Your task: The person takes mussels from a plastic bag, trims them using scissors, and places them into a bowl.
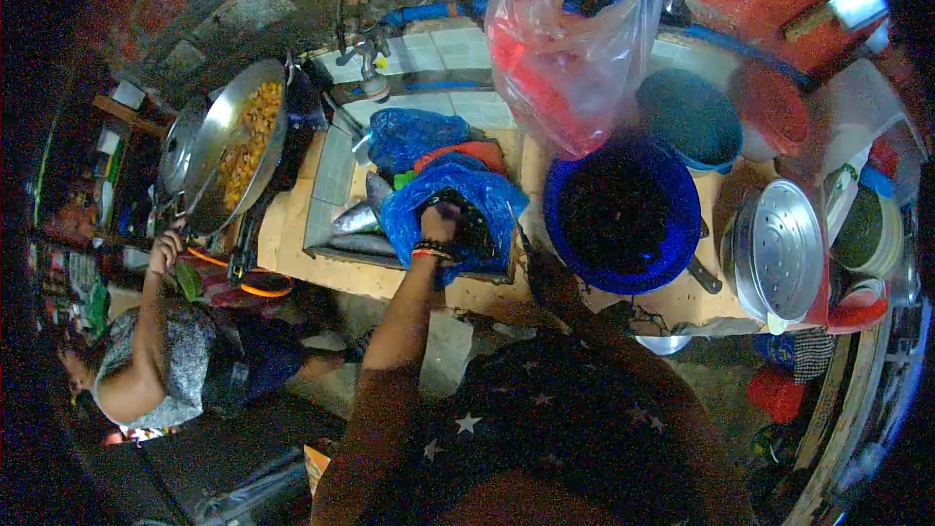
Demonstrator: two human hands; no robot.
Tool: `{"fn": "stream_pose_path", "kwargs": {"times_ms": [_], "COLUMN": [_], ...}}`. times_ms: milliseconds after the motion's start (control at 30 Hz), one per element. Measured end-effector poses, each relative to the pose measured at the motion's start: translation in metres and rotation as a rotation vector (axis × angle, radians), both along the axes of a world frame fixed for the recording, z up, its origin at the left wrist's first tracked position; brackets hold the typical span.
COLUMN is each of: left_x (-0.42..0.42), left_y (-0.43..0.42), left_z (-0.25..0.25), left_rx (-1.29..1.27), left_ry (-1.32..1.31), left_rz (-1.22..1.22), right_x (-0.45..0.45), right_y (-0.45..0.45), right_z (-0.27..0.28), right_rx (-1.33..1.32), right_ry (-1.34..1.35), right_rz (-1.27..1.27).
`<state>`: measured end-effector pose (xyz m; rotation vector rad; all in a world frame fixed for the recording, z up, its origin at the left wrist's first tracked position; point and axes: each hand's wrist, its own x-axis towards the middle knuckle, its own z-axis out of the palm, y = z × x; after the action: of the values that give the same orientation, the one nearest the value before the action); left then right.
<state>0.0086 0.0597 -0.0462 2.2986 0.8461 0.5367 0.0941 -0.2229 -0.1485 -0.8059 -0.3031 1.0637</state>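
Half hidden, the left hand [441, 222] sits inside the blue bag [453, 178]; the right hand [545, 278] is near its right side. From afar, I cannot tell either grip. I judge the bag light, limp, slippery; I'd take its rim.

The fingers of a person's left hand [441, 223] were lost inside a crumpled blue plastic bag [404, 209], which also covered part of the fish [360, 229] beside it, while deep shadow left the grip of the right hand [548, 282] impossible to tell. The dark contents [623, 209] of a blue basin [559, 205] were too murky to identify, and a clear plastic bag [575, 24] was cut off by the top edge.
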Motion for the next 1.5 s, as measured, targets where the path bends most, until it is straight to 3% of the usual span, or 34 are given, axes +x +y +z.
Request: {"fn": "stream_pose_path", "kwargs": {"times_ms": [33, 133, 167, 200, 233, 267, 333, 367, 400, 467, 500, 567, 700, 800, 867, 933, 967, 1033, 1100, 1133, 1200, 1233, 1267, 1300, 1367, 1400, 1467, 1500], "left_x": [-0.005, -0.011, -0.015, -0.017, -0.017, -0.019, -0.025, -0.028, -0.029, -0.028, -0.031, -0.039, -0.029, -0.002, 0.020, 0.047, 0.061, 0.080, 0.093, 0.096, 0.093, 0.101, 0.109, 0.118, 0.143, 0.156, 0.176, 0.167], "left_y": [0.003, 0.000, 0.002, 0.002, -0.004, -0.005, -0.006, -0.014, -0.020, -0.029, -0.024, -0.010, -0.029, -0.058, -0.081, -0.107, -0.120, -0.139, -0.152, -0.154, -0.155, -0.148, -0.151, -0.148, -0.118, -0.104, -0.081, -0.070], "left_z": [0.000, 0.019, 0.023, 0.030, 0.046, 0.052, 0.060, 0.068, 0.081, 0.100, 0.094, 0.077, 0.119, 0.164, 0.181, 0.199, 0.209, 0.233, 0.270, 0.297, 0.352, 0.374, 0.399, 0.412, 0.414, 0.408, 0.388, 0.378], "left_rx": [-0.067, -0.159, -0.258, -0.358, -0.594, -0.592, -0.900, -1.049, -1.047, -1.151, -1.148, -1.438, -1.539, -1.396, -1.281, -0.894, -0.774, -0.654, -0.088, 0.090, 0.306, 0.347, 0.127, 0.347, 0.670, 0.668, 0.955, 0.911], "left_ry": [-0.042, -0.018, -0.051, -0.084, -0.209, -0.210, -0.351, -0.424, -0.425, -0.363, -0.365, -0.511, -0.631, -0.550, -0.588, -0.339, -0.248, -0.157, -0.290, -0.508, -0.727, -1.072, -1.420, -1.534, -1.199, -1.192, -0.701, -0.700], "left_rz": [0.020, 0.073, 0.051, 0.027, 0.037, 0.038, -0.056, 0.031, 0.030, 0.263, 0.260, 0.156, 0.176, 0.201, 0.005, -0.327, -0.407, -0.487, -0.425, -0.361, -0.115, -0.170, -0.306, -0.177, -0.173, -0.162, -0.482, -0.416], "right_x": [0.000, -0.004, -0.002, 0.003, 0.005, 0.006, 0.004, 0.002, 0.000, 0.000, 0.001, 0.002, 0.001, 0.003, 0.002, -0.001, -0.003, -0.008, -0.010, -0.008, -0.010, -0.009, -0.010, -0.010, -0.010, -0.012, -0.010, -0.009], "right_y": [0.000, 0.003, 0.002, 0.001, 0.003, 0.000, -0.005, -0.008, -0.008, -0.008, -0.008, -0.008, -0.005, -0.001, 0.001, -0.002, -0.001, 0.002, 0.002, 0.000, -0.002, -0.003, -0.003, -0.004, -0.004, -0.004, -0.005, -0.006], "right_z": [-0.009, 0.111, 0.076, 0.006, -0.009, -0.023, 0.021, 0.046, 0.075, 0.084, 0.086, 0.090, 0.087, 0.084, 0.089, 0.110, 0.136, 0.186, 0.174, 0.159, 0.140, 0.136, 0.135, 0.134, 0.131, 0.127, 0.124, 0.126], "right_rx": [0.024, -0.113, -0.114, -0.058, -0.002, -0.001, -0.181, -0.271, -0.363, -0.484, -0.478, -0.468, -0.440, -0.455, -0.476, -0.421, -0.419, -0.301, -0.319, -0.341, -0.376, -0.392, -0.400, -0.410, -0.431, -0.440, -0.458, -0.464], "right_ry": [0.070, -0.156, -0.156, -0.251, -0.346, -0.347, -0.531, -0.620, -0.709, -0.844, -0.839, -0.810, -0.642, -0.270, -0.144, -1.436, -1.442, -1.180, -1.124, -1.119, -1.101, -1.099, -1.094, -1.092, -1.079, -1.069, -1.072, -1.070], "right_rz": [0.004, 0.004, 0.005, 0.054, 0.103, 0.104, 0.090, 0.083, 0.074, 0.054, 0.053, 0.052, 0.083, 0.155, 0.174, -0.179, -0.181, -0.144, -0.134, -0.131, -0.125, -0.123, -0.121, -0.116, -0.115, -0.113, -0.112, -0.119]}}
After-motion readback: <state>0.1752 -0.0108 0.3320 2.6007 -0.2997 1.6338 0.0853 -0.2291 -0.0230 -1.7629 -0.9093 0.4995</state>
